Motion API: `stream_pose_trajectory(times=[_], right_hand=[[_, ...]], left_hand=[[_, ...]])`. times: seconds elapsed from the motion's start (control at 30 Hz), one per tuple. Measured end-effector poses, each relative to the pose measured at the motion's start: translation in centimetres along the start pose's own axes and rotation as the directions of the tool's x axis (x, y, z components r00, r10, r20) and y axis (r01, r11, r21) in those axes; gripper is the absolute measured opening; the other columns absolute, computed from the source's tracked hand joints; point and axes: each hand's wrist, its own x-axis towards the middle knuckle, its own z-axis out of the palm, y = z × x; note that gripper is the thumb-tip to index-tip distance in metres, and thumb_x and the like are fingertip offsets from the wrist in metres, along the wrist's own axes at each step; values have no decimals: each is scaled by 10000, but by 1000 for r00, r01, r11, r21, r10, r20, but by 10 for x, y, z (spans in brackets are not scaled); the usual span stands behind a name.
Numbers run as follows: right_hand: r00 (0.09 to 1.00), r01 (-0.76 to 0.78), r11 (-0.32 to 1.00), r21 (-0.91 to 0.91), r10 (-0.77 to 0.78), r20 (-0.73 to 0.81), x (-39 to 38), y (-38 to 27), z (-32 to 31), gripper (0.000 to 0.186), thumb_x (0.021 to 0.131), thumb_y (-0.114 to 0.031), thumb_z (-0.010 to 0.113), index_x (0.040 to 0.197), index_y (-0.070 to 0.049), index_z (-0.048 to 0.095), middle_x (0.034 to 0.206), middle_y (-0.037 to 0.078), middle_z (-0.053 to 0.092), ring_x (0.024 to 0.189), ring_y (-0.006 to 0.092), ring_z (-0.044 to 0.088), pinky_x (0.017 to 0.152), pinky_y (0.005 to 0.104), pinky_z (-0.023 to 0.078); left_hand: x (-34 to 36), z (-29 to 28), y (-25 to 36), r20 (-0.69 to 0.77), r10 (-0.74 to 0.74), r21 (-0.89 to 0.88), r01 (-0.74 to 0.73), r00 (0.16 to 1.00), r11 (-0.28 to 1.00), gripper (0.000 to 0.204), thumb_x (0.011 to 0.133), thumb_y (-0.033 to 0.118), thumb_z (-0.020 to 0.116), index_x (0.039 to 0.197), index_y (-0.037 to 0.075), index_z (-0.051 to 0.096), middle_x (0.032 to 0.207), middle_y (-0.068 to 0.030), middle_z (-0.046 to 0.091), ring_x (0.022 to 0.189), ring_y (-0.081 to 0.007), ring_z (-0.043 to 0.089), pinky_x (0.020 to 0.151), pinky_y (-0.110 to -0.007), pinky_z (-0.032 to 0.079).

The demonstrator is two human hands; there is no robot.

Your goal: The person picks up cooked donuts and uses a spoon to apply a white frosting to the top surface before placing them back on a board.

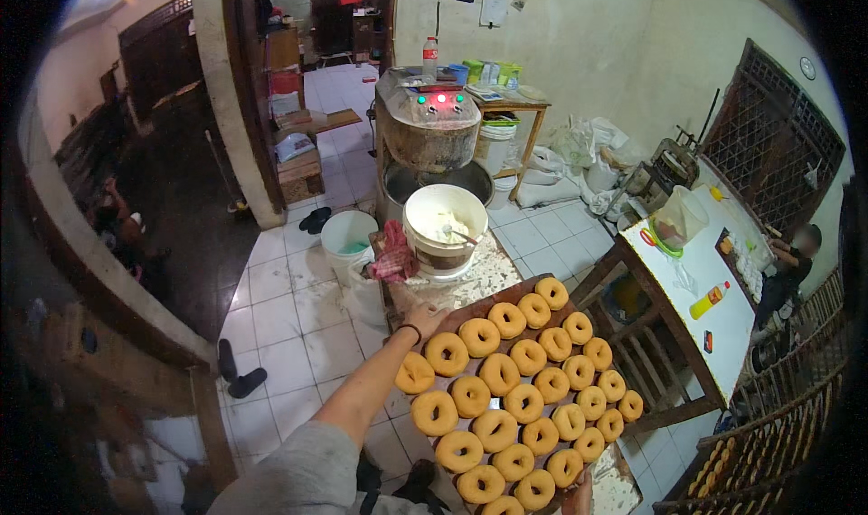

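A dark tray (508, 294) covered with rows of golden ring doughnuts (523, 404) lies tilted in front of me. My left hand (420, 314), with a dark band at the wrist, grips the tray's far left edge; its fingers are partly hidden. At the near right edge, my right hand (579, 495) holds the tray from the side, and only part of it shows. Just beyond the tray, a white bucket (418, 215) of pale cream with a utensil in it stands on a worn, floury surface (488, 269). A red cloth (394, 255) hangs beside the bucket.
Behind the bucket stands a large mixer (425, 126) with lit buttons. White buckets (348, 239) are at left on the tiled floor, near dark sandals (240, 375). A white-topped table (701, 284) bears a bottle. Another person (796, 266) sits at far right, near racks (768, 434) of doughnuts.
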Motion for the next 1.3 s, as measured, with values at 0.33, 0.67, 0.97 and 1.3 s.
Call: stream_pose_trajectory(times=[0.33, 0.67, 0.97, 1.3], right_hand=[[832, -100, 947, -305, -89, -548, -16, 14, 18, 547, 1045, -422, 418, 1436, -40, 427, 1252, 169, 612, 1032, 301, 649, 728, 399, 580], [950, 303, 934, -189, -281, 135, -14, 56, 527, 551, 1014, -402, 547, 1465, -106, 435, 1375, 72, 549, 1214, 231, 552, 1010, 390, 442], [751, 606, 769, -201, -471, 463, -17, 147, 692, 360, 1066, -224, 444, 1264, 58, 547, 1124, 121, 668, 1035, 203, 612, 918, 307, 463], [453, 891, 266, -368, -467, 759, -90, 193, 597, 382, 1018, -174, 464, 1357, -6, 419, 1037, 312, 637, 1003, 496, 618, 842, 494, 498]], left_hand=[[118, -98, -19, -294, 390, 334, -289, 873, 897, 631, 750, 287, 770, 1293, 63, 536, 1506, -193, 274, 1379, -430, 304, 1141, -487, 309], [15, -216, -75, 137, 257, -858, -15, 957, 513, 338, 922, 166, 531, 1237, 48, 568, 1212, -126, 603, 1243, -210, 482, 1084, -371, 360], [-91, -237, -90, 379, 173, -922, 354, 909, 158, 401, 1068, 329, 413, 1373, 82, 496, 1377, -63, 528, 1316, -183, 461, 1116, -329, 366], [-143, -176, -161, 338, -80, -939, 342, 938, 43, 318, 1037, 274, 421, 962, 71, 654, 971, -102, 702, 911, -227, 678, 814, -380, 563]])
